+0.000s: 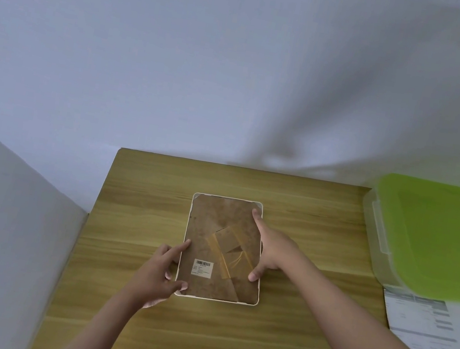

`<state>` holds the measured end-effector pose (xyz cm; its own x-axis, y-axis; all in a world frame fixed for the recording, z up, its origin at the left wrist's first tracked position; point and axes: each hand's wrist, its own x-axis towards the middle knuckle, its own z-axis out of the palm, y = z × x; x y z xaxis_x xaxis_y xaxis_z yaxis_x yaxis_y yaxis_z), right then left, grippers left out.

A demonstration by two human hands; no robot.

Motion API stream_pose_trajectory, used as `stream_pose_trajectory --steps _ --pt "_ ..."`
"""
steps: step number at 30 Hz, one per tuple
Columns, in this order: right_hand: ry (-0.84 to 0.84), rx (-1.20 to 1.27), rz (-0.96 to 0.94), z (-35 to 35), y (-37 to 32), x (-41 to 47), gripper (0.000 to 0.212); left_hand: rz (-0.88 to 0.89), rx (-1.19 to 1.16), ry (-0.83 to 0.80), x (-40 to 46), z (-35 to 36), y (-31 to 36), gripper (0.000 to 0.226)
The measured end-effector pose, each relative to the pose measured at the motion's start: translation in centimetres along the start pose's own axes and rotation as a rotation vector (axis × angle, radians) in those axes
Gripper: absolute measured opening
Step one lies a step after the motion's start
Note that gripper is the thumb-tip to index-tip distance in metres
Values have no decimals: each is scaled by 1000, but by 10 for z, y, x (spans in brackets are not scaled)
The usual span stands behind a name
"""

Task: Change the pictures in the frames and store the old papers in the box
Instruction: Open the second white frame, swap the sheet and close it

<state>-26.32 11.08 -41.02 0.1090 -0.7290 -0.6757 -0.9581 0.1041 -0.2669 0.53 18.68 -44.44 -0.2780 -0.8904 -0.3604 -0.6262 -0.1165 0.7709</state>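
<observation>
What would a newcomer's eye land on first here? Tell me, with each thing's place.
First, the picture frame lying face down at the middle of the wooden table, its brown backing board up and a barcode label near its lower left. The left hand touches its left edge and the right hand its right edge. Next, the bright green lid of the clear plastic box at the table's far right, with printed papers in front of it.
</observation>
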Motion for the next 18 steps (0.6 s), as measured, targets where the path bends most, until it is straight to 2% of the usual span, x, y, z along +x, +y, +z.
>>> stream_pose_trajectory --steps 5,10,12,16,18 --pt "-32 236 -49 6 8 -2 151 -55 31 17 0 4 4 88" --pt "42 394 -29 28 14 -12 135 -120 26 102 -1 13 12 77" --pt "104 505 -29 43 14 -19 120 -158 -60 112 -2 13 12 75" --pt "218 932 -97 65 12 -40 87 -190 -381 89 -11 7 19 70" --pt "250 995 -87 69 9 -50 77 -159 -491 82 -19 2 24 68"
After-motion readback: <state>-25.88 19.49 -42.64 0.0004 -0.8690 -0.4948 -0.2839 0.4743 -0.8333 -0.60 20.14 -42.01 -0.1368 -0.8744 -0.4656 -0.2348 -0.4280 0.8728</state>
